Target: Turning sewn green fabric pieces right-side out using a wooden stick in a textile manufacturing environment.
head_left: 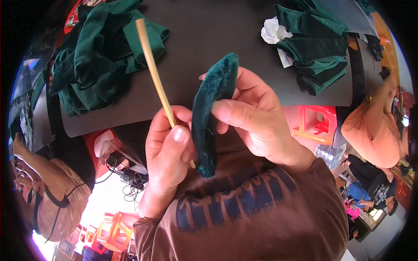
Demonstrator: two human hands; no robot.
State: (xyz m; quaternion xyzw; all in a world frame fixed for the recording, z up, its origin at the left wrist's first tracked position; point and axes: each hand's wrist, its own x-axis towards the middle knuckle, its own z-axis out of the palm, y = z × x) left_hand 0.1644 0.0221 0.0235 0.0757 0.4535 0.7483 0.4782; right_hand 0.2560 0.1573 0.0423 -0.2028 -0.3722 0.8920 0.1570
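Note:
Between the thumb and fingers of my left hand (167, 152) is a thin, pale wooden stick (153, 69). It slants up and to the left, and its short lower end pokes out below my thumb. My right hand (259, 119) is closed on a narrow, curved piece of dark green velvet (204, 108), with the thumb pressed on its near face. The velvet hangs down beside my left fingertips; whether they touch it I cannot tell. Both hands are held up in front of my body, at the near edge of the dark table (209, 26).
A loose heap of green velvet (96, 56) lies on the table's left side. Folded velvet pieces (313, 48) and crumpled white paper (275, 32) lie at the right. A red stool (317, 125) stands beyond my right arm. Other people sit at both sides.

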